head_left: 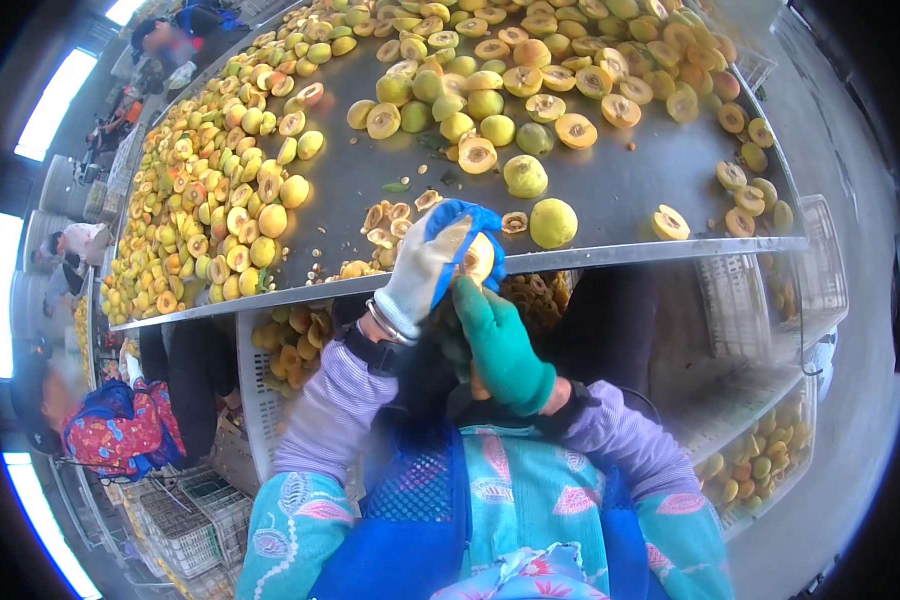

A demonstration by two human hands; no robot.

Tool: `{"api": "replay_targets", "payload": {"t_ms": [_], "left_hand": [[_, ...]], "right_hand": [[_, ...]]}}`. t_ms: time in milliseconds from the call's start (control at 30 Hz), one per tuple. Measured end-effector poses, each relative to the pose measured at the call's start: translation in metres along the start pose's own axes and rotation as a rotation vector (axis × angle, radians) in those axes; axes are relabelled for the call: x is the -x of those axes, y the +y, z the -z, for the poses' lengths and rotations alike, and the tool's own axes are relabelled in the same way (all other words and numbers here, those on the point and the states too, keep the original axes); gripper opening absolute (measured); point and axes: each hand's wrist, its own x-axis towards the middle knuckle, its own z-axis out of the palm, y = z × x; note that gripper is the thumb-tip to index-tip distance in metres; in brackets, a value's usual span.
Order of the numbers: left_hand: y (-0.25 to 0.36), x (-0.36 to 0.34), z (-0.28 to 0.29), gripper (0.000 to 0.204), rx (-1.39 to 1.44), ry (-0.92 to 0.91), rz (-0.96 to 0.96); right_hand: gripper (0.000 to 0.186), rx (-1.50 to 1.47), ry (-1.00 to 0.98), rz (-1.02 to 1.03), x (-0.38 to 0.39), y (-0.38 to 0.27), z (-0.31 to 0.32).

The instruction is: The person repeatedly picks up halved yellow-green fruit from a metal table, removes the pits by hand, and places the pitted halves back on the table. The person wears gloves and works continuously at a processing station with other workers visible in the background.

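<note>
A halved yellow peach (pixel 478 258), cut face showing, is gripped in my left hand (pixel 432 262), which wears a white and blue glove. Close against it, in a green glove, my right hand (pixel 505 345) has its fingers closed, with the thumb at the peach's lower edge. Whatever the right hand holds is mostly hidden by the glove. Both hands are just in front of the metal table's edge (pixel 610 254). Beyond them lie a whole yellow peach (pixel 553 223) and another with a rough top (pixel 525 176). Cut pieces with pits (pixel 388 222) lie beside my left hand.
Heaps of halved peaches (pixel 240 190) cover the table's left and far sides. A crate of peaches (pixel 292 345) stands below the edge at left; another crate (pixel 770 450) is at lower right. White crates (pixel 820 265) stand by the right corner. A person in red patterned clothing (pixel 120 430) sits at left.
</note>
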Motion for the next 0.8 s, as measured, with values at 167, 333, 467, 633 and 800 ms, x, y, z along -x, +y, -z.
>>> {"api": "replay_targets", "payload": {"t_ms": [167, 333, 467, 633, 800], "left_hand": [[-0.025, -0.003, 0.009, 0.032, -0.288, -0.007, -0.248], [-0.002, -0.015, 0.018, 0.032, 0.119, -0.273, -0.007], [0.018, -0.002, 0.003, 0.041, 0.579, 0.021, 0.500], [0.023, 0.002, 0.013, 0.051, 0.495, -0.063, 0.397], [0.038, 0.016, 0.017, 0.040, 0.988, 0.386, 0.746]], "right_hand": [[0.040, -0.336, -0.271, -0.294, 0.002, -0.018, 0.001], [0.046, -0.390, -0.378, -0.360, 0.001, -0.025, 0.001], [0.044, -0.135, -0.318, -0.210, 0.004, -0.017, -0.003], [0.043, -0.724, -0.725, -0.456, -0.006, -0.010, -0.003], [0.044, -0.579, -0.749, -0.520, -0.012, -0.019, -0.003]]}}
